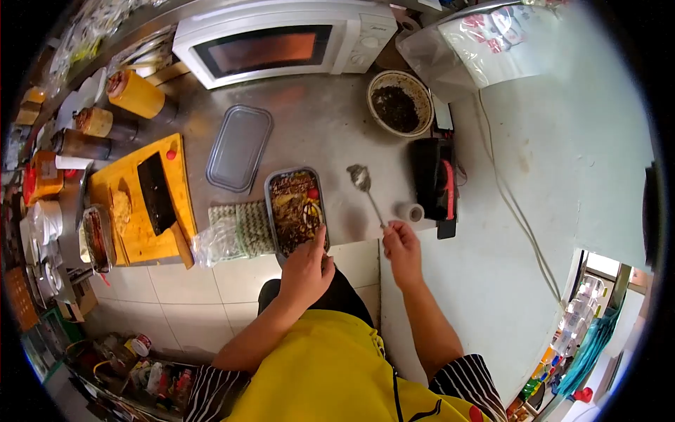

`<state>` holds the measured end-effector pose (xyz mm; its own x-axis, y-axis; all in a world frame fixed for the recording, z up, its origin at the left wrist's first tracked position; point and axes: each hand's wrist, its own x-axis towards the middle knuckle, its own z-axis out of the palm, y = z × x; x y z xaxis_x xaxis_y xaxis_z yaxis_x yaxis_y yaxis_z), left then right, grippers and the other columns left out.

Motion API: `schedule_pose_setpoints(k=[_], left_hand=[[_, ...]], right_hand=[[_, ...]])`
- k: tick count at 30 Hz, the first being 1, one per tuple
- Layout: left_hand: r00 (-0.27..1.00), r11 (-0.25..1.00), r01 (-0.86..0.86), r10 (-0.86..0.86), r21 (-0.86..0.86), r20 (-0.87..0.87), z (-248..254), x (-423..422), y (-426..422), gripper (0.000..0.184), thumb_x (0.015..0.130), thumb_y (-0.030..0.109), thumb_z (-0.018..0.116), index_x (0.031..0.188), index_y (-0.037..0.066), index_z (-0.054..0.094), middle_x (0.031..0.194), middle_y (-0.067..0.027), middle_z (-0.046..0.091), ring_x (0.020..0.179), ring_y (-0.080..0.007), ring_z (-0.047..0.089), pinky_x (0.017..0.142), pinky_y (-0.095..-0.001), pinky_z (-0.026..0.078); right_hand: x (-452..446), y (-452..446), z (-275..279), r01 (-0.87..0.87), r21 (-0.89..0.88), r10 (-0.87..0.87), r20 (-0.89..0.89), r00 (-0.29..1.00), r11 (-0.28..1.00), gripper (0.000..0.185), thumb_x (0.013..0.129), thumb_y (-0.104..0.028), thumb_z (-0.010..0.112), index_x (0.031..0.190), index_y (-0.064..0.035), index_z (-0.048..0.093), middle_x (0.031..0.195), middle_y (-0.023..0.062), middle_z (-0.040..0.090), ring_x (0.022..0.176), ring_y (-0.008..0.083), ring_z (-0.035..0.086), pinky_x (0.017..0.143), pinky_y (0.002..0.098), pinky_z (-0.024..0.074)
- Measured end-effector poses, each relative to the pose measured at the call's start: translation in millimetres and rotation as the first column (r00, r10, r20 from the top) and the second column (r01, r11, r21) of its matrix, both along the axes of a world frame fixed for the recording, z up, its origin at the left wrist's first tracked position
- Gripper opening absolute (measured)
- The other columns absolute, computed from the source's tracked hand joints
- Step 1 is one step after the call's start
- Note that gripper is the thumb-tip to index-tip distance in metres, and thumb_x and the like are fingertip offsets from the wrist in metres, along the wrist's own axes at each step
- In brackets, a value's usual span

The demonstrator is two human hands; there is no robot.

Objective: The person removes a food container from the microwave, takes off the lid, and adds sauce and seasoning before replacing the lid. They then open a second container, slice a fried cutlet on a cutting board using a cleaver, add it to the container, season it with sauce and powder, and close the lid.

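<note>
A black rectangular takeout container (pixel 268 211) stands near the counter's front edge, filled with dark, sauced food and a small red piece on top. My left hand (pixel 305 273) is at its near end, index finger stretched over the rim and thumb apart; whether it touches the container is unclear. My right hand (pixel 402 253) is closed around the handle end of a metal spoon (pixel 359 177). The spoon's bowl points away from me over the counter, with some residue on it. Behind the container lies its clear plastic lid (pixel 239 148).
A white microwave (pixel 281 46) stands at the back. Right of it is a bowl (pixel 373 86) of dark crumbs. On the left, a cleaver (pixel 156 193) lies on a wooden cutting board (pixel 140 246), beside sauce bottles (pixel 137 95). A patterned cloth (pixel 249 228) and plastic bag (pixel 213 246) hang over the edge.
</note>
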<state>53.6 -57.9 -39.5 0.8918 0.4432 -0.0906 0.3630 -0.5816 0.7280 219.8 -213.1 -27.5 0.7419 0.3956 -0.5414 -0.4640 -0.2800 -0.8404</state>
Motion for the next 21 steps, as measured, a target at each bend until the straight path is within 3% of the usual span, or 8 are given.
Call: schedule_pose_setpoints(k=[2,3,6,8,12,15,18,21], left_hand=[[0.996,1.0,0.02,-0.021,-0.012,-0.087,-1.1,-10.2,-8.7,0.074,0.086,0.016,0.066,0.15,-0.001,0.034,0.082,-0.0132,0.063,0.074,-0.0303,0.063,0.063,-0.0411,0.053],[0.992,0.998,0.046,-0.042,0.032,-0.115,-3.6,-14.6,-12.0,0.081,0.086,0.018,0.065,0.153,-0.001,0.025,0.072,-0.0119,0.062,0.062,-0.0297,0.062,0.054,-0.0411,0.051],[0.969,0.992,0.119,-0.107,0.041,-0.223,0.0,-19.8,-15.5,0.089,0.086,0.017,0.067,0.156,-0.002,0.016,0.072,-0.0128,0.065,0.058,-0.0285,0.063,0.051,-0.04,0.052],[0.974,0.989,0.123,-0.105,0.078,-0.2,-5.3,-21.0,-18.2,0.091,0.085,0.019,0.065,0.156,-0.003,0.012,0.068,-0.0124,0.064,0.055,-0.0288,0.062,0.049,-0.0402,0.051],[0.963,0.978,0.154,-0.116,0.142,-0.245,-14.5,-22.5,-19.3,0.089,0.085,0.021,0.065,0.154,-0.006,0.016,0.061,-0.0084,0.062,0.051,-0.0257,0.061,0.046,-0.0374,0.05],[0.959,0.977,0.155,-0.112,0.149,-0.26,-21.3,-26.4,-19.5,0.089,0.085,0.022,0.064,0.154,-0.008,0.017,0.061,-0.0078,0.062,0.049,-0.0248,0.06,0.046,-0.037,0.05],[0.961,0.981,0.151,-0.117,0.121,-0.252,-15.3,-24.5,-17.3,0.089,0.085,0.022,0.063,0.154,-0.009,0.016,0.061,-0.0074,0.063,0.049,-0.0247,0.06,0.046,-0.037,0.05],[0.938,0.983,0.174,-0.148,0.057,-0.312,-7.0,-13.1,-10.6,0.089,0.087,0.023,0.063,0.154,-0.007,0.013,0.065,-0.0099,0.064,0.052,-0.0275,0.062,0.048,-0.0391,0.051]], right_hand=[[-37.4,-11.5,-7.7,-0.049,-0.003,0.049,0.003,0.999,0.999,0.015,0.101,-0.018,0.059,0.105,-0.0032,0.056,0.074,-0.006,0.05,0.063,0.0034,0.042,0.055,0.0206,0.0341],[-53.6,-13.1,-8.4,-0.059,-0.035,0.06,0.025,0.998,0.998,0.015,0.101,-0.017,0.059,0.105,-0.0027,0.056,0.074,-0.0058,0.05,0.063,0.0036,0.042,0.055,0.0209,0.0343],[-94.4,-17.4,-13.3,-0.089,-0.12,0.102,0.104,0.989,0.989,0.013,0.102,-0.015,0.057,0.104,-0.0016,0.056,0.073,-0.0052,0.05,0.062,0.0041,0.042,0.055,0.0219,0.035],[-111.9,-21.1,-21.0,-0.112,-0.162,0.141,0.18,0.973,0.98,0.013,0.102,-0.014,0.056,0.103,-0.001,0.057,0.073,-0.005,0.05,0.062,0.0043,0.042,0.054,0.0225,0.0355],[-130.3,-25.0,-27.8,-0.149,-0.295,0.246,0.326,0.913,0.944,0.013,0.098,-0.012,0.06,0.103,-0.0003,0.056,0.071,0.0065,0.059,0.058,0.0138,0.051,0.054,0.03,0.0426],[-134.9,-21.5,-21.9,-0.147,-0.376,0.303,0.4,0.865,0.915,0.013,0.096,-0.011,0.062,0.103,-0.0012,0.056,0.075,0.0145,0.064,0.058,0.0259,0.06,0.056,0.0359,0.0471],[-134.7,-18.3,-18.7,-0.151,-0.413,0.339,0.431,0.836,0.898,0.012,0.096,-0.011,0.061,0.102,-0.0021,0.056,0.077,0.0171,0.066,0.063,0.0338,0.065,0.057,0.039,0.0496],[-132.0,-11.4,-16.6,-0.146,-0.454,0.374,0.469,0.8,0.879,0.013,0.095,-0.011,0.062,0.102,-0.0022,0.055,0.078,0.0175,0.067,0.065,0.0351,0.066,0.058,0.0401,0.0506]])
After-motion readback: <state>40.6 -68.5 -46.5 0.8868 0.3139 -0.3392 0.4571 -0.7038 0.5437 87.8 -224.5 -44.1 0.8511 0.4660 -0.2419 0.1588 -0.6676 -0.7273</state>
